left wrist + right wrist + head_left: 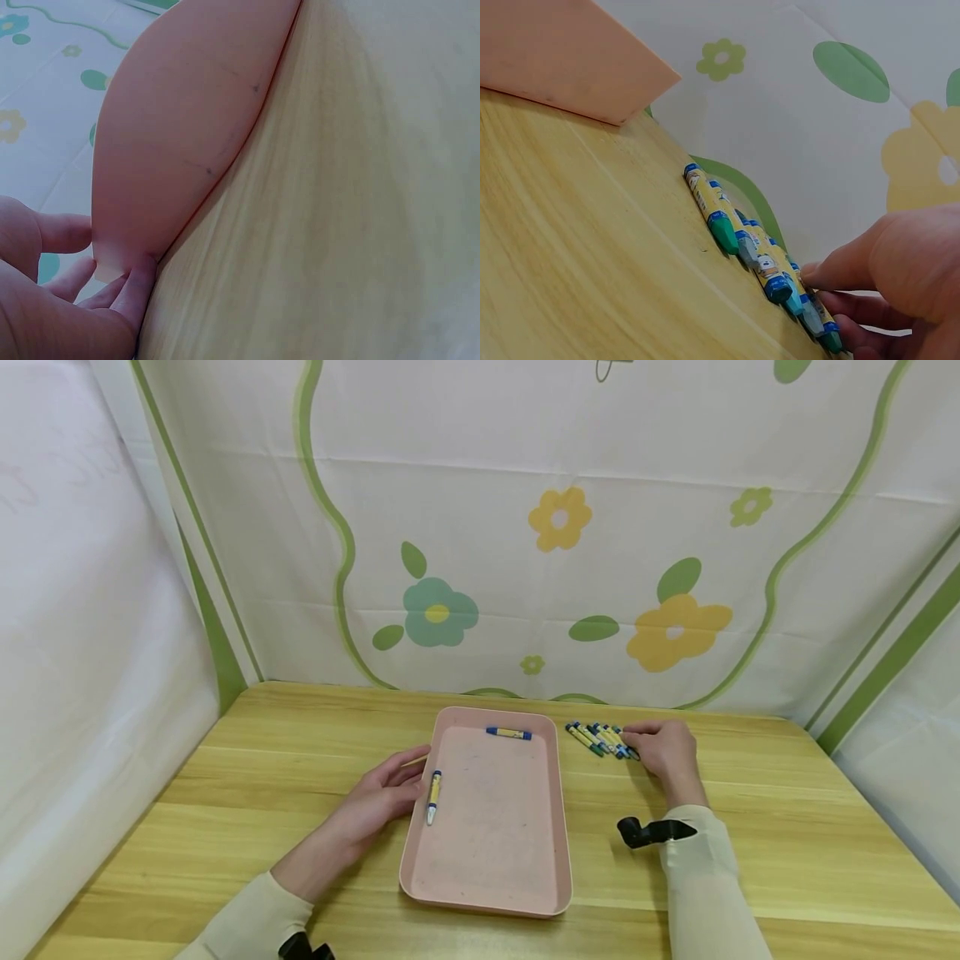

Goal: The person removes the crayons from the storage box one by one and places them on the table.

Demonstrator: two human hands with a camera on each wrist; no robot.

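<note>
A pink tray (491,852) stands on the table, with a blue-tipped crayon (508,733) near its far end and a white-tipped crayon (434,797) along its left wall. My left hand (378,797) touches the outside of the left wall; in the left wrist view its fingertips (139,289) lie against the tray side. Right of the tray lies a row of several crayons (709,206) in yellow wrappers, with green, grey and blue tips. At the row's right end, my right hand (663,752) pinches the outermost crayon (826,326), which the fingers partly hide.
The wooden table (225,827) reaches back to a white flowered cloth (480,527). A second white cloth (97,652) hangs along the left side. Black straps (656,832) sit on both sleeves.
</note>
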